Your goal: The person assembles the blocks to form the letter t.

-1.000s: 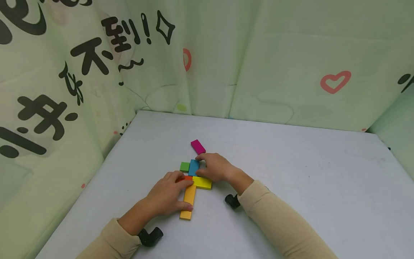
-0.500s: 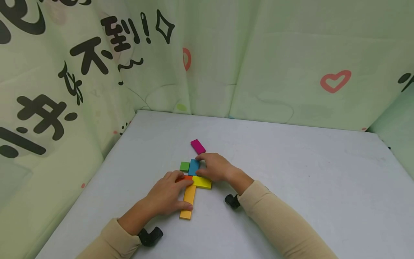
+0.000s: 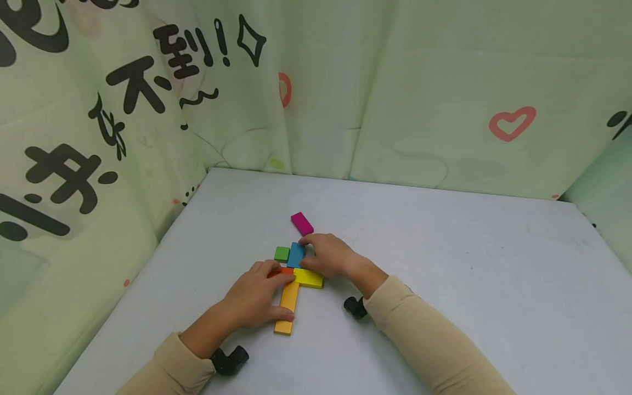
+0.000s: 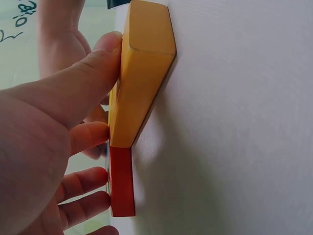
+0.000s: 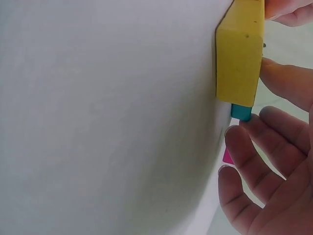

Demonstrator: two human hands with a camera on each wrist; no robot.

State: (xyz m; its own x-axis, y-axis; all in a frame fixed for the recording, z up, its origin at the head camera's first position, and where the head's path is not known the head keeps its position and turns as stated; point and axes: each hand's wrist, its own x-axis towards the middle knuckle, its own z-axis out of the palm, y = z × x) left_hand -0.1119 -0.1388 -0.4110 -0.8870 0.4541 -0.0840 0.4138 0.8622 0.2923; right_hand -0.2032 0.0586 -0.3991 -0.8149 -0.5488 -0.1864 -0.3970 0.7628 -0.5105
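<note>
Left grip (image 3: 258,299): apart, resting on red block (image 4: 122,181), amber block (image 3: 289,297)
Right grip (image 3: 329,255): touching blue block (image 3: 295,255); cannot tell if clamped
Yellow block (image 3: 309,278), green block (image 3: 282,254): apparently placed
Pink block (image 3: 302,223): apart on counter (image 3: 444,263), likely unplaced

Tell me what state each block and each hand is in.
Left hand, resting on blocks
Right hand, relaxed, touching blocks
Orange block, flat, partly covered by left hand
Red block, flat, partly covered
Yellow block, flat, mostly in sight
Blue block, flat, touched by right hand
Green block, flat, uncovered
Pink block, flat, turned askew
</note>
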